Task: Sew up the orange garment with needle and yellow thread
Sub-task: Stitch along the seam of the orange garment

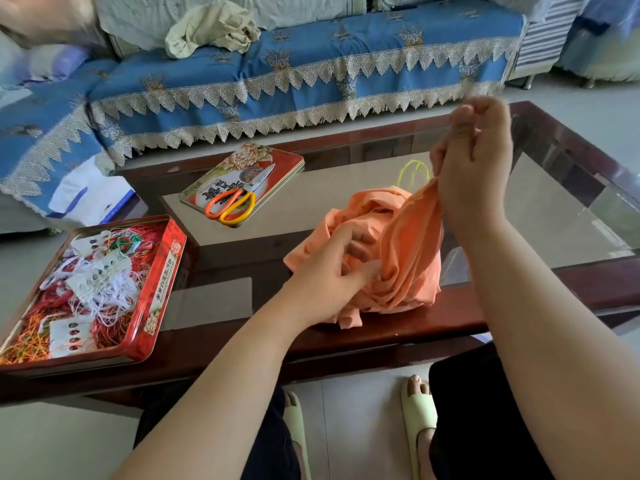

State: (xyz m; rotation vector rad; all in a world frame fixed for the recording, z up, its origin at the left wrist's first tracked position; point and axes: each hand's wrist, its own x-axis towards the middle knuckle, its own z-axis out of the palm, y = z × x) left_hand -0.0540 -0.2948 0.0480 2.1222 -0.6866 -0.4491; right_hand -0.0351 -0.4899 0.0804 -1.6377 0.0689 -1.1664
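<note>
The orange garment (398,244) lies bunched near the front edge of the glass-topped table (346,188). My left hand (329,271) grips its folds from the left side. My right hand (474,161) is raised above the garment's right side, its fingers curled and pinched together, and it lifts a strip of the orange cloth. A loop of yellow thread (412,173) stands just left of that hand, above the cloth. The needle itself is too small to make out.
A red tin (149,320) full of tangled threads and thread cards sits at the table's left front. Its lid (284,168) lies farther back with orange-handled scissors (232,202) on it. A blue-covered sofa (311,71) runs behind the table. My feet in green slippers (419,417) are below.
</note>
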